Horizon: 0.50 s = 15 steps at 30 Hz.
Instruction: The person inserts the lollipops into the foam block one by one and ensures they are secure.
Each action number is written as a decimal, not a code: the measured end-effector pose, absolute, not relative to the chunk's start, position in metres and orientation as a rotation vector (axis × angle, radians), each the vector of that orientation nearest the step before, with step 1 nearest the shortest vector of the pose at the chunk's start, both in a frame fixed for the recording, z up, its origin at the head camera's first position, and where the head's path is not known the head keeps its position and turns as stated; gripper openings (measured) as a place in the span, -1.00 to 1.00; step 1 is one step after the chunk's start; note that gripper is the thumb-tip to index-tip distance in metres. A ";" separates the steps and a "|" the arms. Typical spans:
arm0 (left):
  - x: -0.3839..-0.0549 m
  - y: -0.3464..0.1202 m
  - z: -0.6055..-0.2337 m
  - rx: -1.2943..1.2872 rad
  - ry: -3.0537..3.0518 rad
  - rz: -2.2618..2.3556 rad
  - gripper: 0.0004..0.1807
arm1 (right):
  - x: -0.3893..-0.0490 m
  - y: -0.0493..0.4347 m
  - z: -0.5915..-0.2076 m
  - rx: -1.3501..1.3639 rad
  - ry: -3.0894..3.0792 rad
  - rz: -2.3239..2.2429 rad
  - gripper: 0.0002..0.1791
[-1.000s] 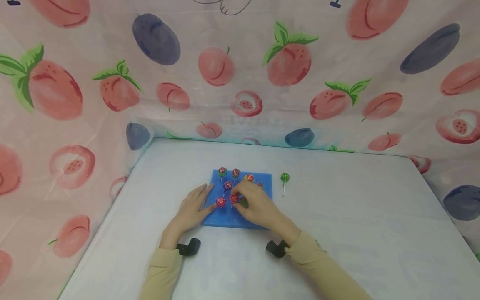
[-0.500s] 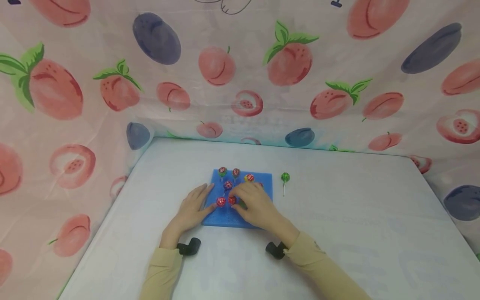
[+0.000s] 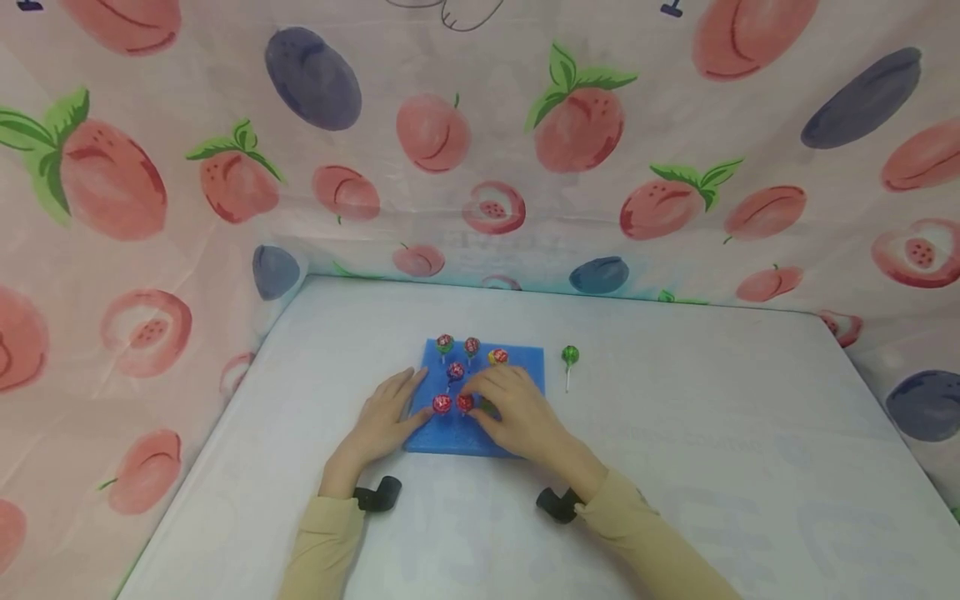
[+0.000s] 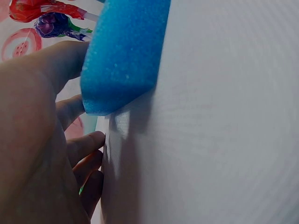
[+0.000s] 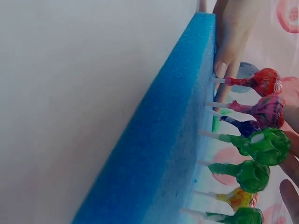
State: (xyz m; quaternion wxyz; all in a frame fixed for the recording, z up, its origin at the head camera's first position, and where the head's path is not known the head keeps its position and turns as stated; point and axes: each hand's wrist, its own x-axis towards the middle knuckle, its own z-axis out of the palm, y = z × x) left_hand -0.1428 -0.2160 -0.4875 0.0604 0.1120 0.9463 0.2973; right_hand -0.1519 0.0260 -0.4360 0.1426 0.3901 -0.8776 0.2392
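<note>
Several wrapped lollipops stand by their sticks in a blue foam block (image 3: 450, 437). My right hand (image 3: 517, 412) reaches over the block, thumb and forefinger pinching the head of a pink lollipop (image 3: 465, 403). In the right wrist view that pink lollipop (image 5: 268, 112) has its stick in the foam, with fingertips at the wrapper. My left hand (image 3: 382, 421) lies along the block's left edge with fingers spread, its thumb beside a red lollipop (image 3: 442, 404). Green lollipops (image 5: 268, 145) are partly hidden under my right hand in the head view.
One green lollipop (image 3: 570, 356) lies flat on the white table (image 3: 712, 433), right of the block. A purple lollipop (image 3: 455, 371) and a yellow-and-red one (image 3: 498, 357) stand farther back in the foam. A fruit-print cloth (image 3: 480, 125) hangs behind the table.
The pink lollipop in my right fingers has moved slightly down and left, closer to the foam. My left hand has stayed in place.
</note>
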 end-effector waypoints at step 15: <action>-0.143 -0.215 -0.486 0.345 2.867 0.893 -0.25 | -0.148 0.062 -0.433 1.058 -2.397 0.778 -0.75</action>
